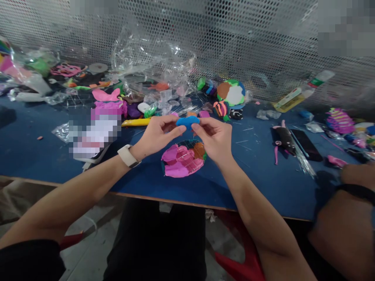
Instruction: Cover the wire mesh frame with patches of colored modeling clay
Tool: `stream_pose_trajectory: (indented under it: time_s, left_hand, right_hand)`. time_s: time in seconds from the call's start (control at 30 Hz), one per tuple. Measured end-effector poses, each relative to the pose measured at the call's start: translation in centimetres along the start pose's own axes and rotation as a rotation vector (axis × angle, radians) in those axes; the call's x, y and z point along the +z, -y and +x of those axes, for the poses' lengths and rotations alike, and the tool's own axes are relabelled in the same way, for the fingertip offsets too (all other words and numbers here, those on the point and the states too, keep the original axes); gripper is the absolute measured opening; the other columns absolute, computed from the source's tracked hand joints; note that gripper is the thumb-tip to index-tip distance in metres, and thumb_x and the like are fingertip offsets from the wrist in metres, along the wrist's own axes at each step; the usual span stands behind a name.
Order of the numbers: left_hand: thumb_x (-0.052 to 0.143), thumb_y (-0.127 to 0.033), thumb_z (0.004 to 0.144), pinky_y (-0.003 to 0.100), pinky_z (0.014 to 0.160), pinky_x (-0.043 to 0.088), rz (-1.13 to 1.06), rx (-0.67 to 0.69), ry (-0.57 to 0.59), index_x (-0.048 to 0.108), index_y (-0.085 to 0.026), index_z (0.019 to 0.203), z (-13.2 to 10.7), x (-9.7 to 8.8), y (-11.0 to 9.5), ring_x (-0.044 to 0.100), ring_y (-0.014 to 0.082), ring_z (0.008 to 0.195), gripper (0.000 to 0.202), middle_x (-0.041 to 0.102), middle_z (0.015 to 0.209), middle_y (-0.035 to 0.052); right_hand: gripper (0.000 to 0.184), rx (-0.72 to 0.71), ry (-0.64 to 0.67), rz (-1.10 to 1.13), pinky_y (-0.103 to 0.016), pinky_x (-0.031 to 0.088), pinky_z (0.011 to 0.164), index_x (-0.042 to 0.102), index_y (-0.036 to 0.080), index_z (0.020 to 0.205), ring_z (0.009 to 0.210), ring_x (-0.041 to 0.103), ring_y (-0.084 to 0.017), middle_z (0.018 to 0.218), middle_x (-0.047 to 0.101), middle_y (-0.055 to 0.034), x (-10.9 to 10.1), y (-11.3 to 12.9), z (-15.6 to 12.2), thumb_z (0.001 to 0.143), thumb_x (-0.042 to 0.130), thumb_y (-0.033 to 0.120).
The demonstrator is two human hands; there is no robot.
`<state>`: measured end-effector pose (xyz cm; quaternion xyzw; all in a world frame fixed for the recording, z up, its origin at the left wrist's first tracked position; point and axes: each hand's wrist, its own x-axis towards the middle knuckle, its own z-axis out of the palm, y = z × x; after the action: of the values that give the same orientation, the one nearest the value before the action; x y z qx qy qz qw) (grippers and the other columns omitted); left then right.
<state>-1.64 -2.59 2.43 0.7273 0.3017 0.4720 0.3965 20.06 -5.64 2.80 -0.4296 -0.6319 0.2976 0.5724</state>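
Item: blue modelling-clay lump (188,121), a small flattened oval, held in the air over the near middle of the blue table (263,183)
Grip: left hand (158,134) and right hand (215,138) each pinch one end between thumb and fingertips
Handling, judged: light, soft, easily dented, slightly tacky; take hold by the ends, gently
Below it: pink-and-orange clay ball (183,158) wrapped in mesh

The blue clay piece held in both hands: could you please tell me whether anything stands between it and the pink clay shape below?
Nothing visible does. The left hand and right hand pinch the blue clay piece at its ends, above the pink clay shape on the table, with open air between.
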Motion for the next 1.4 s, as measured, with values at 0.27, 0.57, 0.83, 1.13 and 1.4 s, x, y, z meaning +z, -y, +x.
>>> stream_pose_trajectory:
  time_s: [0.27,0.57,0.83,1.13,1.4]
  left_hand:
    - [0.077,-0.046,0.105,0.030,0.065,0.048,0.100,0.045,0.017,0.078,-0.021,0.084,0.1,-0.1,0.4,0.065,0.0156,0.068,0.033,0.077,0.074,0.0025]
    - [0.083,-0.065,0.100,0.028,0.059,0.048,0.043,0.039,0.054,0.078,-0.019,0.085,0.1,0.1,1.0,0.064,0.0137,0.062,0.049,0.078,0.074,0.0040]
    - [0.085,-0.060,0.101,0.027,0.067,0.057,0.040,0.035,0.056,0.080,-0.017,0.086,0.2,0.0,0.9,0.073,0.0151,0.070,0.046,0.082,0.079,0.0052]
    - [0.076,-0.068,0.106,0.026,0.061,0.054,-0.102,0.048,0.069,0.078,-0.018,0.093,0.1,0.5,1.3,0.070,0.0136,0.065,0.052,0.080,0.081,0.0060]
    - [0.076,-0.044,0.107,0.028,0.061,0.042,0.170,0.153,0.000,0.071,-0.019,0.084,0.3,-0.3,0.8,0.058,0.0133,0.067,0.034,0.067,0.074,-0.0002]
  right_hand:
    - [0.033,-0.097,0.051,-0.055,-0.035,0.056,0.072,0.086,0.027,0.085,0.081,0.071,-0.019,0.087,0.079,-0.0020,0.2,0.0,-0.1,0.097,0.091,0.057]
    - [0.037,-0.073,-0.004,-0.079,-0.035,0.059,0.071,0.089,0.025,0.092,0.079,0.075,-0.020,0.087,0.083,-0.0024,0.4,-0.1,-0.3,0.096,0.090,0.062]
    - [0.034,-0.133,0.097,-0.135,-0.032,0.057,0.064,0.088,0.026,0.101,0.079,0.070,-0.018,0.091,0.077,-0.0029,0.4,0.4,-0.5,0.101,0.085,0.060]
    - [0.025,-0.118,0.045,-0.056,-0.035,0.063,0.074,0.088,0.026,0.106,0.086,0.077,-0.020,0.095,0.084,-0.0027,0.2,-0.3,-0.3,0.098,0.089,0.049]
    - [0.037,-0.149,0.090,-0.179,-0.038,0.066,0.074,0.085,0.028,0.129,0.086,0.078,-0.022,0.098,0.086,-0.0030,0.4,0.0,-0.7,0.100,0.085,0.050]
